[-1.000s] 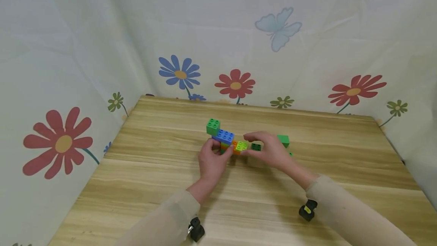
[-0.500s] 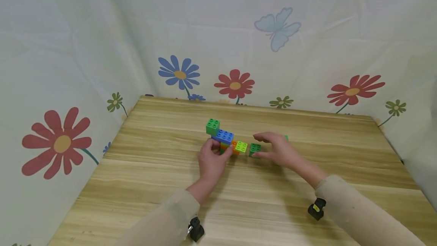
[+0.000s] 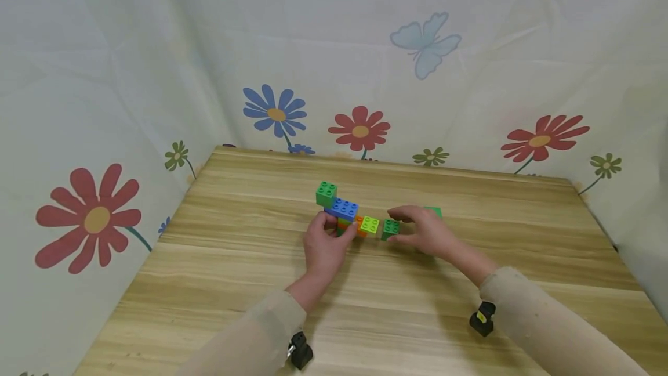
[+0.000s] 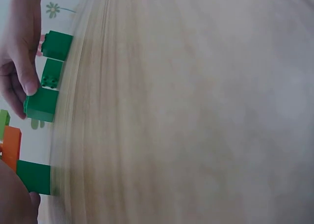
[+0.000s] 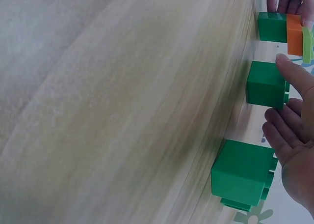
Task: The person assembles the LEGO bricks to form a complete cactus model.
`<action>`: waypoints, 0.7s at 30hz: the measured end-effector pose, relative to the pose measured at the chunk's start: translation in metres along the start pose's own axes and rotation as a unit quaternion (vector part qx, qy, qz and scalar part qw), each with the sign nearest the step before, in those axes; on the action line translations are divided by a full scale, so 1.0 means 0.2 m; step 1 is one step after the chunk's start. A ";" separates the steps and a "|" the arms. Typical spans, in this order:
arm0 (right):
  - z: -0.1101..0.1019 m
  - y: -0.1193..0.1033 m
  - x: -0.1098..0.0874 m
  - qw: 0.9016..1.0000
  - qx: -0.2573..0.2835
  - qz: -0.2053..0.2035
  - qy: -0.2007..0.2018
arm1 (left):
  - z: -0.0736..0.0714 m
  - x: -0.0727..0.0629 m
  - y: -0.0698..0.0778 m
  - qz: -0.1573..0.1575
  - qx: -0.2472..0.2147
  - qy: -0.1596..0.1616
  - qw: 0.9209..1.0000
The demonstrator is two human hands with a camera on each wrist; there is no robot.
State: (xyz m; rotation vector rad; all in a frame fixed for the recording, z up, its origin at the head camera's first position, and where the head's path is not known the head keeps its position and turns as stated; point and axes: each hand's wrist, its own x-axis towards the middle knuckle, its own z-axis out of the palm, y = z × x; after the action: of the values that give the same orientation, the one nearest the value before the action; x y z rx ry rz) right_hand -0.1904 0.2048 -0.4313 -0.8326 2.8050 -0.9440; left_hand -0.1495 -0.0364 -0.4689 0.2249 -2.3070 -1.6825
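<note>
My left hand [image 3: 326, 245] grips a build of toy bricks by its near side, thumb and fingers around its lower part. A blue brick [image 3: 341, 209] lies across it, with a green brick [image 3: 326, 194] on its far left end. An orange brick [image 5: 294, 35] and a lime brick [image 3: 369, 225] extend to the right, above a green brick [image 5: 272, 26] at the base. To the right of the build, my right hand [image 3: 427, 232] holds a separate dark green brick [image 3: 390, 230] between thumb and fingers; it stands upright on the table, studs up.
Beyond my right hand a larger green brick [image 3: 434, 212] is partly hidden; the left wrist view shows another green brick [image 4: 51, 72] beside it. Wood-grain table [image 3: 250, 202] lies around. A flowered cloth [image 3: 459, 74] hangs behind its far edge.
My right hand has left the lime brick and moved right to the separate dark green brick, which now shows between thumb and fingers. My left hand and the build stay put.
</note>
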 end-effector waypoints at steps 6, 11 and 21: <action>0.01 0.01 0.00 1.000 0.005 0.002 0.009 | 0.00 0.00 0.00 0.007 -0.001 0.004 1.000; 0.02 0.03 0.01 1.000 0.013 -0.002 0.022 | 0.00 0.00 0.00 0.001 -0.006 0.004 1.000; -0.03 -0.04 0.02 0.995 0.034 -0.008 0.089 | 0.00 -0.01 0.00 0.006 -0.005 0.008 1.000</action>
State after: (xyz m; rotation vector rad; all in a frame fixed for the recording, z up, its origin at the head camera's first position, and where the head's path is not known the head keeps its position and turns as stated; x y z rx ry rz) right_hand -0.1914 0.2017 -0.4215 -0.8009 2.8971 -1.1642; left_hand -0.1485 -0.0360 -0.4685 0.2204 -2.2832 -1.6808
